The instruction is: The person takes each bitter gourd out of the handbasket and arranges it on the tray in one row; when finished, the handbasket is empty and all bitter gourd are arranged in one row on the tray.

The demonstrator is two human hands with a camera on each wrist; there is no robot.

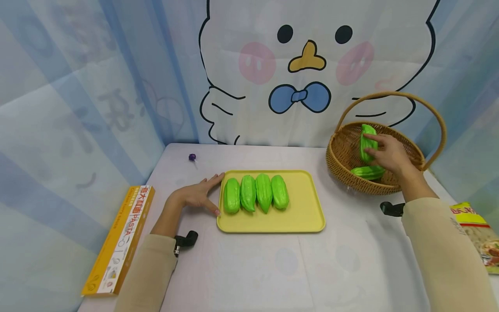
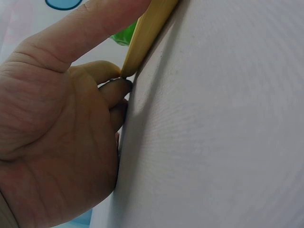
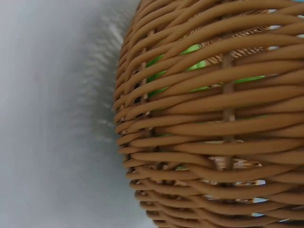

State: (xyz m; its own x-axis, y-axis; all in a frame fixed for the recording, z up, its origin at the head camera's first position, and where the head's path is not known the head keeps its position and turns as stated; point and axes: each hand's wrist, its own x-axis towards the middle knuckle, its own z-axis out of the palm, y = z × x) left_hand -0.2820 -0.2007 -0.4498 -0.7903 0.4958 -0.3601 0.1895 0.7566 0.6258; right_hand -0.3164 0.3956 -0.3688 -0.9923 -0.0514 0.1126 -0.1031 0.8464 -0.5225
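My left hand (image 1: 198, 193) lies at the left edge of the yellow tray (image 1: 304, 216), its thumb and forefinger spread along the rim. In the left wrist view the thumb (image 2: 90, 28) touches the tray's side (image 2: 147, 35). Several green ribbed toy gourds (image 1: 264, 193) stand in a row on the tray's left half. At the right, my right hand (image 1: 390, 152) reaches into the wicker basket (image 1: 339, 167) and pinches a green toy gourd (image 1: 367, 143), held upright. Below it another gourd (image 1: 367, 173) lies in the basket. The right wrist view shows only the basket's weave (image 3: 213, 128), hiding the hand.
The basket's tall handle (image 1: 390, 94) arches over its opening. A yellow pasta box (image 1: 118, 242) lies along the table's left edge, and a purple lollipop (image 1: 192, 157) lies at the back left. A colourful food packet (image 1: 479, 238) is at the right edge. Patterned curtains surround the table.
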